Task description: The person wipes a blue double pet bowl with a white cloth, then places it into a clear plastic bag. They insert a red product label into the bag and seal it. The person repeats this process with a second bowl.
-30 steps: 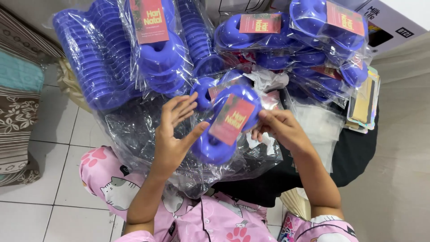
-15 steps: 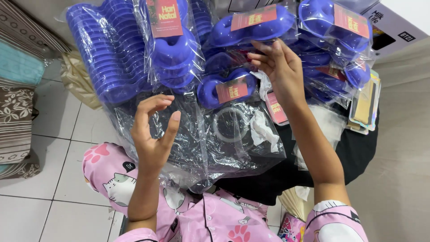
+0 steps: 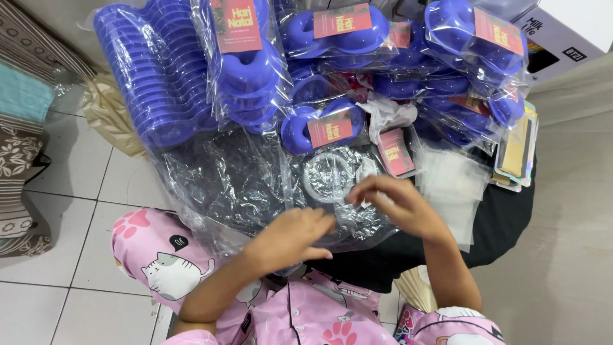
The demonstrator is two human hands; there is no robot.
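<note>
Nearest the camera, pink cat-print pyjamas [image 3: 306, 313] cover the person's lap. Just above them the left hand [image 3: 290, 236] lies flat on a heap of clear plastic bags [image 3: 242, 185], fingers together and holding nothing. The right hand [image 3: 399, 204] hovers just beside it with fingers loosely curled over the same plastic — whether it pinches a bag edge I cannot tell. Between the hands and the goods sits a roll of clear tape [image 3: 327, 176], near a loose red card [image 3: 396, 152].

Just beyond lies one bagged blue double-cup piece with a red card [image 3: 322, 128], apart from both hands. Farther still, several finished packs [image 3: 472, 38] are heaped up, and to the left a tall stack of unbagged blue pieces [image 3: 159, 83] waits in its wrapper — so the packing looks partly done, by my judgement, with a good deal of bare stock left.

Half a second ago the right hand was stretched up among the finished packs and the left was raised with fingers spread; now both are low over the empty bags, and the newest pack rests with the others.
</note>
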